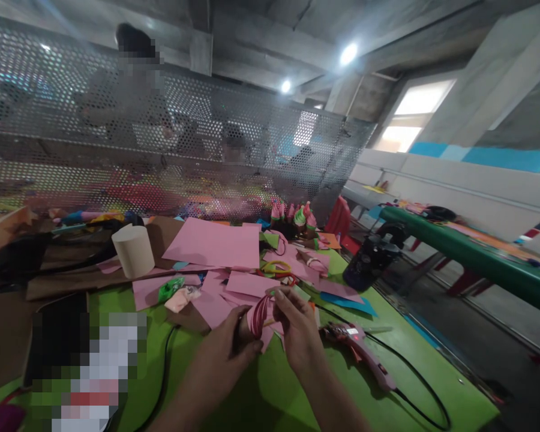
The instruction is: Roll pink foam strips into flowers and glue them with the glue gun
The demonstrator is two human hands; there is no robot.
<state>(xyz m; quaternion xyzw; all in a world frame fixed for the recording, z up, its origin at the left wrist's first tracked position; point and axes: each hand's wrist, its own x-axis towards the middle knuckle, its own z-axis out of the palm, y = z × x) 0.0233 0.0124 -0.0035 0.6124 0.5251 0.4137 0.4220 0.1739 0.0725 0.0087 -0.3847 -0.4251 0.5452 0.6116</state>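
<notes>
Materials and forms about two working hands, from left to right. At far left, beyond the left fingers, an upright cylinder (134, 251) of smooth, matt, off-white material stands near pink sheets (216, 240), flat, straight-edged and overlapping. Nearer the left fingers lie a glossy green lump (173, 289) and a pale pink lump (182, 299), both wrinkled. A perforated metal screen (207, 138), regularly pierced with small holes, rises behind. The left hand (227, 336) has its fingers curled narrowly around a banded pink piece (258, 317), with the thumb beneath. This piece, held between the two hands above the smooth green tabletop (261, 399), is short and rounded; dark red, cord-like bands curve side by side over its paler pink surface. The right hand (297, 324) has thumb and forefinger pinched together at its upper right edge. Just beyond the right fingertips lies a looped yellow-green handle (276, 268); farther off stand cone-like forms (299, 216) with ridged pink and green swirls. To the right of the right fingers, a flat blue sheet (348, 301) projects beneath pink paper, and nearer the wrist rests a pink glue gun (366, 354), hard-bodied and elongated, with a thin black cord (425, 387) curving from its handle.
</notes>
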